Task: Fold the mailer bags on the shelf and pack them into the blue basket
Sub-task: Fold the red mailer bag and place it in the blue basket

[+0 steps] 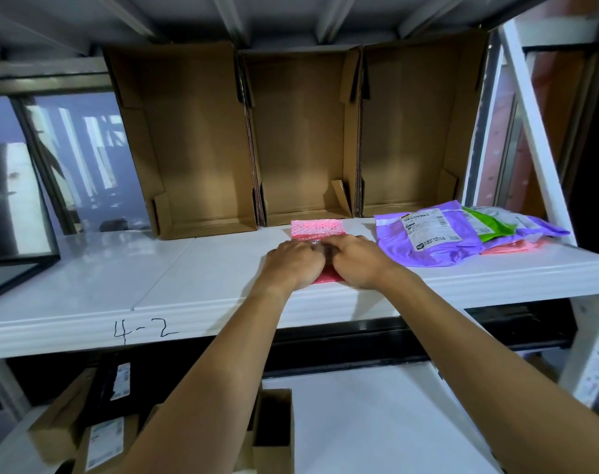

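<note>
Both hands meet side by side on a pink bubble mailer [316,229] lying flat on the white shelf [120,278], just in front of the middle cardboard box [301,138]. The left hand [293,265] and right hand [356,261] curl their fingers down onto it, each grip narrow and holding the mailer near its barcode label. Right of them, apart, lies a pile of mailer bags [438,241], a purple one on top.
</note>
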`<state>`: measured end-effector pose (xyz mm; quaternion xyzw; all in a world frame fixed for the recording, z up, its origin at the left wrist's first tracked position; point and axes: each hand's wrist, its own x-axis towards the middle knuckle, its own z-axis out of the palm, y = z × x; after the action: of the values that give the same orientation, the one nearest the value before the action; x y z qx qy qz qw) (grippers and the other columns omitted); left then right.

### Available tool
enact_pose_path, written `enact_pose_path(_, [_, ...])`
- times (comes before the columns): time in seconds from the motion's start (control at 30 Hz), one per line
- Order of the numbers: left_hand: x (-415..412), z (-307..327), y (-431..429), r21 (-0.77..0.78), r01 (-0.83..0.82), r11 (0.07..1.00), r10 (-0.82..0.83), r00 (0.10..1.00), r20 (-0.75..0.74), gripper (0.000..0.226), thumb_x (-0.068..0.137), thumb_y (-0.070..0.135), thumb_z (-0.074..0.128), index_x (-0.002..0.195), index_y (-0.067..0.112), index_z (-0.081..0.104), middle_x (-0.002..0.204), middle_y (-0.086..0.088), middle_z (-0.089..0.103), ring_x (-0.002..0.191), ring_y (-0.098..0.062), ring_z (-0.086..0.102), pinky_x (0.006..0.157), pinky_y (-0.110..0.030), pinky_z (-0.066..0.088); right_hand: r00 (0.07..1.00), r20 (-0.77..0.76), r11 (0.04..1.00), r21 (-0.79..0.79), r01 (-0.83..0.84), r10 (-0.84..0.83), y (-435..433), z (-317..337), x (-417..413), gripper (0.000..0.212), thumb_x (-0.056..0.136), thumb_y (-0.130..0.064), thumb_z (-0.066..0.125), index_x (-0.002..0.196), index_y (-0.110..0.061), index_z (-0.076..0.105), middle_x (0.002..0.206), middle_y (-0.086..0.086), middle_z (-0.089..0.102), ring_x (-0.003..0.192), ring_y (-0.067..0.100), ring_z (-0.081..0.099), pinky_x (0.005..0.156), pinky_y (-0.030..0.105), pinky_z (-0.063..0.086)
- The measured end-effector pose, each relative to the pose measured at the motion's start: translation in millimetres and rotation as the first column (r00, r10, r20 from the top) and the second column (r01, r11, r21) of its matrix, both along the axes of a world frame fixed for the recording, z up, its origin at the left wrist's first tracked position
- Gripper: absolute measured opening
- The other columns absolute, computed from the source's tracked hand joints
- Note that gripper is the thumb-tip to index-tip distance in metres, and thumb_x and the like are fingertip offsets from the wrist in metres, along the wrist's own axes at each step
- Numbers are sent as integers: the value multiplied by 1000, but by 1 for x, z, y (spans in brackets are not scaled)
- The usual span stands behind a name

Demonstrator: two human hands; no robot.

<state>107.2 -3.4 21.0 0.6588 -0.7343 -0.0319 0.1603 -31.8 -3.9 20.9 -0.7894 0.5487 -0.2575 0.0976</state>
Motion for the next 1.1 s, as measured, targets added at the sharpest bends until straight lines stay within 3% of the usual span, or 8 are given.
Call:
enact_pose_path(0.1, [-1, 1, 2, 5, -8, 1000, 8, 989, -144, 40, 104, 33, 18, 115, 22, 55, 139, -9, 55, 127, -31, 49, 104, -51, 40, 996, 85, 999, -24, -32, 34, 2, 1, -2, 48, 90, -8, 43, 128, -28, 64, 125, 6, 67, 116, 29, 57, 96, 38, 48])
enact_pose_path(0.23, [-3, 7, 13, -18, 72, 997, -74, 981, -182, 49, 108, 30, 13, 138, 21, 51, 159, -6, 38, 146, -25, 31, 119, -45, 24, 993, 105, 998, -57, -40, 46, 3, 3, -3, 45, 93, -12, 42, 130, -28, 63, 130, 5, 65, 121, 28, 55, 95, 34, 44])
enact_pose_path(0.3, [-3, 7, 13, -20, 111, 994, -113, 976, -187, 50, 108, 31, 14, 142, 22, 50, 160, -3, 37, 147, -22, 31, 119, -42, 24, 997, 69, 998, -57, -38, 42, 3, 4, -2, 43, 98, -18, 39, 134, -28, 59, 137, 6, 60, 125, 30, 52, 93, 34, 40])
enact_pose_path(0.43, [0, 3, 8, 9, 121, 993, -116, 964, -240, 49, 104, 41, 14, 125, 25, 56, 147, -4, 51, 128, -23, 48, 111, -44, 35, 988, -151, 999, -4, -44, 43, 2, 3, 2, 42, 102, -23, 35, 141, -19, 50, 139, 11, 55, 122, 32, 52, 88, 35, 39])
enact_pose_path(0.57, [1, 3, 8, 102, 120, 987, -101, 979, -175, 58, 104, 51, 10, 154, 32, 34, 166, 3, 23, 151, -20, 24, 122, -43, 20, 946, -306, 992, 96, -87, 112, -2, 1, 4, 64, 88, -46, 28, 147, -24, 41, 146, 4, 49, 129, 25, 48, 104, 44, 42])
enact_pose_path(0.67, [0, 4, 7, 141, 109, 984, -89, 986, -137, 57, 107, 47, 9, 160, 30, 20, 168, 5, 11, 154, -17, 13, 125, -40, 14, 923, -361, 989, 99, -107, 135, -13, -4, 4, 69, 88, -53, 26, 154, -32, 26, 157, 0, 36, 143, 23, 34, 113, 46, 35])
enact_pose_path(0.8, [1, 1, 0, 147, 94, 985, -75, 989, -131, 58, 106, 45, 8, 158, 26, 25, 168, 2, 15, 153, -17, 16, 124, -41, 15, 883, -455, 993, 89, -80, 112, -16, -5, 5, 62, 103, -47, 29, 158, -27, 12, 165, 3, 14, 152, 24, 11, 122, 46, 19])
enact_pose_path(1.1, [1, -10, -19, 87, -53, 995, 50, 998, 30, 80, 87, 58, 6, 152, 22, 36, 164, -4, 25, 151, -24, 20, 120, -51, 20, 870, -488, 998, 55, -39, 61, -16, -3, 6, 56, 103, -40, 36, 154, -19, 31, 161, 7, 28, 149, 28, 22, 119, 47, 25])
